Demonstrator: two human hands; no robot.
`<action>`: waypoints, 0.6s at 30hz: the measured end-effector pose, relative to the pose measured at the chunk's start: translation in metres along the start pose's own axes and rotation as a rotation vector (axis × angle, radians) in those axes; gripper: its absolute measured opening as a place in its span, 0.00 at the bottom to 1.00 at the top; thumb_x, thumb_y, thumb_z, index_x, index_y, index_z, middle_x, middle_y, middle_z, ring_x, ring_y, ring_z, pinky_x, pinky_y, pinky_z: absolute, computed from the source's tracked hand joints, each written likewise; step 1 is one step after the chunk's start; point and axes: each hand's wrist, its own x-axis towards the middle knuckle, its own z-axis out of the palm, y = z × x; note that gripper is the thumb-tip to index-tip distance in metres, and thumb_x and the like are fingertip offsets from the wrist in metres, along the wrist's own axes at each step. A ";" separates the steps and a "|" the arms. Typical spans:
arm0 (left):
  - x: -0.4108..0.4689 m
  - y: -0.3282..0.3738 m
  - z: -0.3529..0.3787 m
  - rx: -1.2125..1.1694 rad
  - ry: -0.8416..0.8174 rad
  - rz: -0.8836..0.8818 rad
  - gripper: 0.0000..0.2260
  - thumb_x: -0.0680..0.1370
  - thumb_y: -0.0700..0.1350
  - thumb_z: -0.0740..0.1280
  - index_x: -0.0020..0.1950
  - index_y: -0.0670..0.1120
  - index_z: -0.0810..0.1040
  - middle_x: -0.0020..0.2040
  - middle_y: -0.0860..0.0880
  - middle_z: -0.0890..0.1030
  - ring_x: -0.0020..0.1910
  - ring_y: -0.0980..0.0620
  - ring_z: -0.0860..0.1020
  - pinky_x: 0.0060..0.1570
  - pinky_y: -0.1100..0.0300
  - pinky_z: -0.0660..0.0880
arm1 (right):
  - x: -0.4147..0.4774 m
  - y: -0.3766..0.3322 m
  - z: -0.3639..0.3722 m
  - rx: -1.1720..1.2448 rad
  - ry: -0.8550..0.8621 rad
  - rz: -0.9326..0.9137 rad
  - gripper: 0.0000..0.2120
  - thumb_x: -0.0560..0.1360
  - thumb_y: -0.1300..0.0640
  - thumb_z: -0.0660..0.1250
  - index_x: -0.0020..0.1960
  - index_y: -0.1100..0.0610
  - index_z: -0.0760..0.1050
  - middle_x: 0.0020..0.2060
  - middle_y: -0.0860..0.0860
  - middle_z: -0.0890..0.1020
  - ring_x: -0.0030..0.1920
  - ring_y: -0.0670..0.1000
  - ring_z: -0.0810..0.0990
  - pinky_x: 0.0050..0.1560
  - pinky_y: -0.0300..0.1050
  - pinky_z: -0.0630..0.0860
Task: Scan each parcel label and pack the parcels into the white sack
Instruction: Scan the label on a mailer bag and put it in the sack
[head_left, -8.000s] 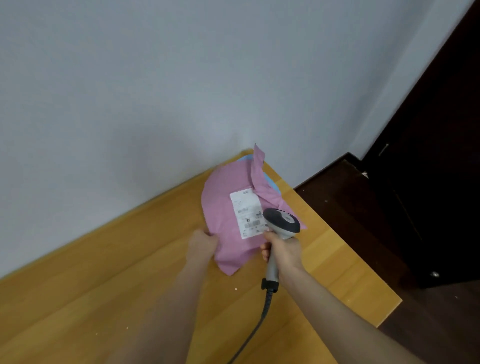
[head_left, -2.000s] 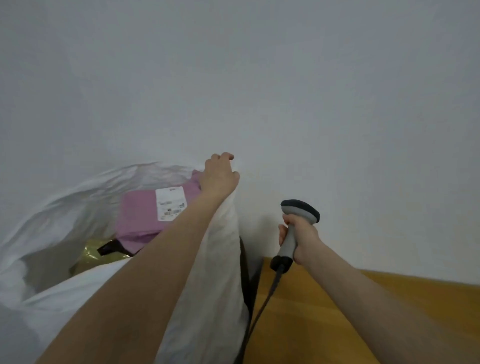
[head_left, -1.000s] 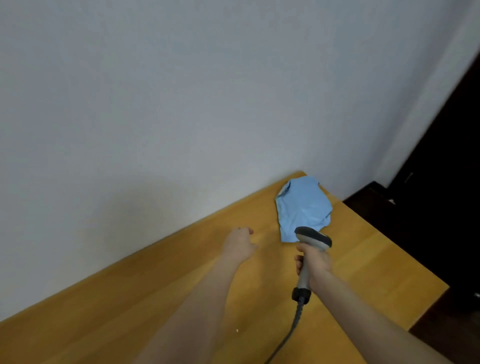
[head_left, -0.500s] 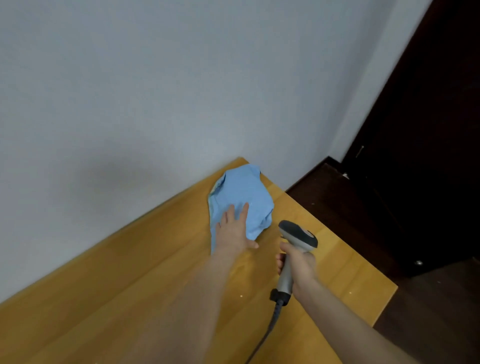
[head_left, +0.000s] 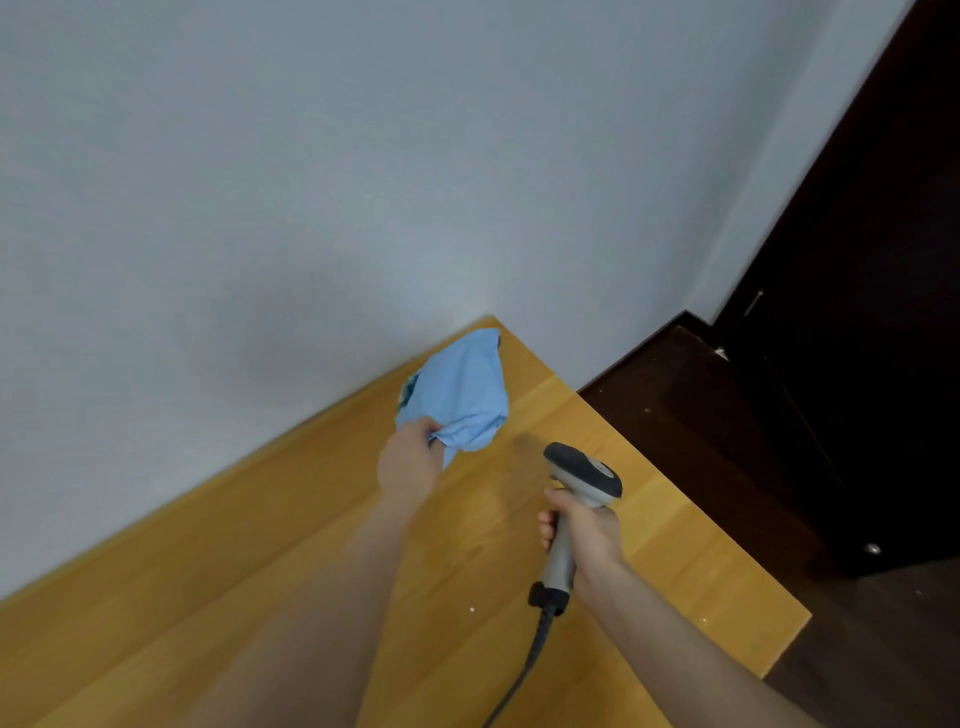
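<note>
The blue parcel (head_left: 460, 400) is at the far right corner of the wooden bench (head_left: 208, 597), close to the pale wall (head_left: 311, 182). Its wrapping is soft and creased. The side facing the camera is plain blue. Whether the far end of the parcel rests on the bench or is raised off it cannot be told.

The left hand (head_left: 410, 465) grasps the near edge of the parcel. Its fingers are curled into the bunched wrapping at that edge. The left forearm reaches forward across the bench.

The right hand (head_left: 584, 530) is clenched round the grey handle of the scanner (head_left: 582, 475). The scanner is held above the bench, to the right of the parcel and nearer the person, apart from it. Its dark head is tilted towards the parcel side. A dark cable (head_left: 519, 675) leaves the base of the handle and runs down towards the lower edge of the view.

To the right of the bench lies a dark floor (head_left: 701, 415). A dark door (head_left: 857, 312) stands beyond it, at the right edge of the view.
</note>
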 end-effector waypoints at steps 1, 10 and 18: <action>0.000 -0.005 -0.015 -0.088 0.024 -0.054 0.08 0.77 0.43 0.64 0.53 0.47 0.80 0.51 0.44 0.82 0.52 0.42 0.78 0.44 0.55 0.71 | -0.005 -0.003 0.004 0.004 -0.015 -0.001 0.06 0.74 0.63 0.69 0.39 0.63 0.76 0.23 0.53 0.77 0.22 0.49 0.73 0.26 0.42 0.71; -0.063 -0.072 -0.150 -1.208 -0.286 -0.400 0.10 0.81 0.41 0.62 0.60 0.42 0.76 0.54 0.43 0.83 0.50 0.43 0.83 0.42 0.53 0.81 | -0.079 -0.003 0.054 0.069 -0.185 0.003 0.05 0.73 0.65 0.72 0.43 0.65 0.77 0.30 0.56 0.79 0.29 0.51 0.75 0.33 0.45 0.73; -0.156 -0.140 -0.241 -1.423 -0.396 -0.301 0.18 0.73 0.38 0.65 0.63 0.40 0.76 0.58 0.39 0.81 0.53 0.42 0.82 0.45 0.52 0.80 | -0.178 0.059 0.133 0.068 -0.334 0.037 0.12 0.70 0.59 0.76 0.50 0.62 0.78 0.40 0.57 0.82 0.38 0.57 0.80 0.42 0.53 0.80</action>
